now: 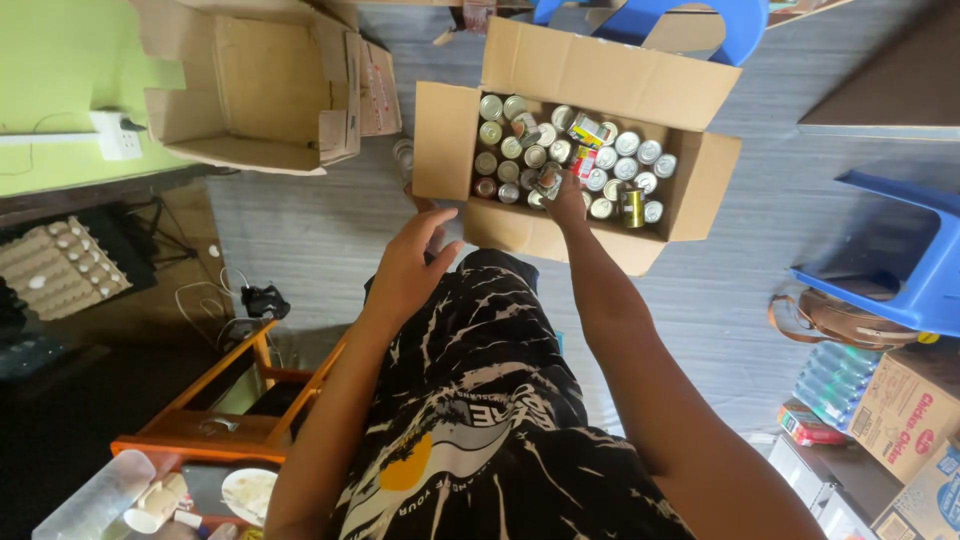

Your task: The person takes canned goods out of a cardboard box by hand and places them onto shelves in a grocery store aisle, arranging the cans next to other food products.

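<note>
An open brown carton [585, 75] is sitting on the floor at top centre, its flaps spread, packed with upright tins [560, 155] showing silver tops and a few red and yellow labels. A second brown carton [255, 85] is lying empty on its side at top left. At the lower right, two tan boxes [915, 410] with red print are standing beside a shrink-wrapped pack of bottles [835, 385] and a small red packet [805, 425].

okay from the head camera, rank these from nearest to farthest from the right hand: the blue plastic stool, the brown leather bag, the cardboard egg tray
From the right hand, inside the open box of cans:
1. Brown leather bag, on the floor, right.
2. Blue plastic stool, right edge, just beyond the bag.
3. Cardboard egg tray, far left.
</note>
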